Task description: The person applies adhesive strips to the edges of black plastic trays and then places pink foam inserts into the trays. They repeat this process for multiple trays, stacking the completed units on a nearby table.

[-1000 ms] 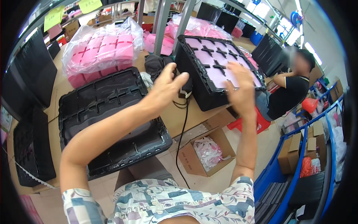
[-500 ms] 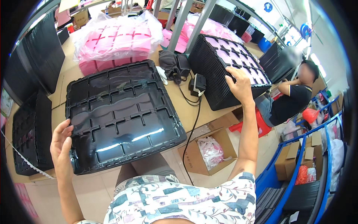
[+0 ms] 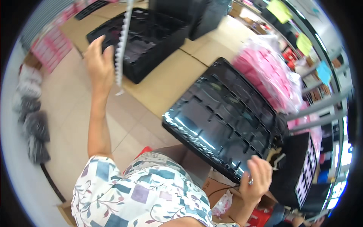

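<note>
My left hand [image 3: 99,62] is raised at the near left edge of a stack of black plastic compartment trays [image 3: 134,73], thumb and fingers apart, holding nothing. I cannot tell whether the fingertips touch the stack. A notched white strip [image 3: 123,45] hangs between the hand and the stack. In front of me lies a black compartment tray [image 3: 206,123] with glossy film-like reflections over its pockets. My right hand [image 3: 257,179] is at its near right corner, fingers stretched and thumb apart; contact with the rim is unclear.
Pink trays in clear plastic [image 3: 264,72] lie beyond the black tray. A tall stack of black trays with a pink-white top [image 3: 291,166] stands at the right. Below the table edge is a carton [image 3: 217,189] with plastic scraps. Grey metal posts [image 3: 321,100] rise at the far right.
The view has swung left. My left hand has moved from the middle tray to the left stack. My right hand has left the tall right stack and is now by the middle tray's corner.
</note>
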`<move>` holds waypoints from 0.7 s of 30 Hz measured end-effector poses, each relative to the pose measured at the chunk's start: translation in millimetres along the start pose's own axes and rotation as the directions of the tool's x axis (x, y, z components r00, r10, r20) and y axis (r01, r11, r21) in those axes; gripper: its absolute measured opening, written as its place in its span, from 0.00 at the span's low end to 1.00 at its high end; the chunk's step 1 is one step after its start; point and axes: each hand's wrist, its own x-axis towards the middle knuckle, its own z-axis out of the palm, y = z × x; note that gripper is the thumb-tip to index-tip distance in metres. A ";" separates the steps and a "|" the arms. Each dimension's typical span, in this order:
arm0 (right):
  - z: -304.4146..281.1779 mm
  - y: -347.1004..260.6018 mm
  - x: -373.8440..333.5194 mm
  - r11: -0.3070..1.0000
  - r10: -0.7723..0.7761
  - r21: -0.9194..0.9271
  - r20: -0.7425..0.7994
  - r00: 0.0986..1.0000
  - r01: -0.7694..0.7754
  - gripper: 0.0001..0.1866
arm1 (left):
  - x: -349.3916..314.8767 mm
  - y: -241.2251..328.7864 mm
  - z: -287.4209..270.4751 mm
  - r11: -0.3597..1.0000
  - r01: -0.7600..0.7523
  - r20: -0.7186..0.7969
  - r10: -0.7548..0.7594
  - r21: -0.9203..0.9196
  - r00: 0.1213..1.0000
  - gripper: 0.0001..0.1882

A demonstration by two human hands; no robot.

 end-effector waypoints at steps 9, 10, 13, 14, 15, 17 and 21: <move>68.5 -50.1 57.5 0.888 -0.202 0.431 0.053 0.978 0.160 0.14 | -5.8 -49.5 2.8 0.980 0.032 0.437 0.059 -0.198 0.897 0.11; 72.0 -53.2 60.6 0.871 -0.175 0.477 0.067 0.982 0.123 0.12 | -8.6 -34.7 -1.4 0.884 0.295 0.537 -0.059 -0.364 0.841 0.10; 92.5 -60.7 73.5 0.770 -0.030 0.638 0.025 0.999 0.007 0.19 | -15.3 42.3 -24.8 0.291 0.788 0.795 -0.127 -0.542 0.593 0.07; 99.9 -68.7 79.4 0.667 0.098 0.738 0.051 0.994 -0.104 0.25 | -17.4 74.8 -29.3 0.128 0.822 0.820 -0.079 -0.555 0.566 0.06; 107.8 -77.6 85.2 0.539 0.223 0.818 0.091 0.970 -0.201 0.32 | -20.2 99.5 -30.7 -0.041 0.839 0.840 -0.029 -0.543 0.542 0.06; 121.0 -83.4 95.5 0.447 0.123 0.871 0.167 0.978 -0.205 0.43 | -19.1 132.2 -28.3 -0.142 0.843 0.853 -0.022 -0.519 0.521 0.06; 129.1 -86.9 94.9 0.346 0.171 0.802 0.456 0.873 -0.487 0.26 | -20.2 139.1 -11.5 -0.269 0.831 0.856 0.040 -0.488 0.515 0.07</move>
